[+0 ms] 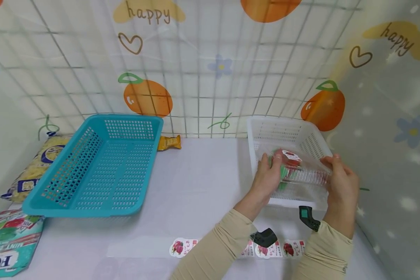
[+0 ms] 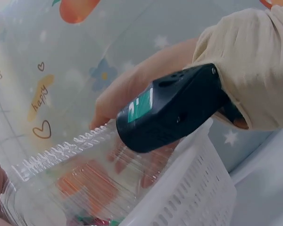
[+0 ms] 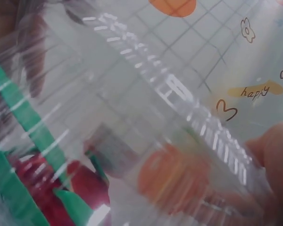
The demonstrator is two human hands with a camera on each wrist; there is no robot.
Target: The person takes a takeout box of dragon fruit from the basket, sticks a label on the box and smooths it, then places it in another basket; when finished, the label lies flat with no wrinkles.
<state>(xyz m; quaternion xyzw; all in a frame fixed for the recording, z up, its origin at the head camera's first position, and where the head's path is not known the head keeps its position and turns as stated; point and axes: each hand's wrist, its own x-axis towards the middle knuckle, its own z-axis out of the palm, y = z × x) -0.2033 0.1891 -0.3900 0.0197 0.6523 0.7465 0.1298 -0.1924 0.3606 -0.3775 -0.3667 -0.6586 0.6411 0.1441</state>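
Both hands hold a clear plastic box [image 1: 306, 177] with a ridged edge, tilted over the white basket [image 1: 282, 124]. The left hand [image 1: 268, 173] grips its left end, thumb on top, and the right hand [image 1: 343, 182] grips its right end. Red things [image 3: 85, 183] with green strips [image 3: 30, 115] show through the plastic; their exact kind is blurred. A white label with a red fruit picture [image 1: 291, 155] appears at the box's top. In the left wrist view, the box [image 2: 85, 174] stands beside the basket's wall [image 2: 193, 193], with the right hand's fingers partly seen through it.
A turquoise basket [image 1: 147, 182] stands at left. Beside it lie a yellow pasta bag [image 1: 35, 167], a green FOX'S bag [image 1: 14, 245] and a small orange-gold packet [image 1: 169, 142]. Fruit stickers [image 1: 182, 247] lie along the table's front. A patterned curtain [image 1: 203, 77] hangs behind.
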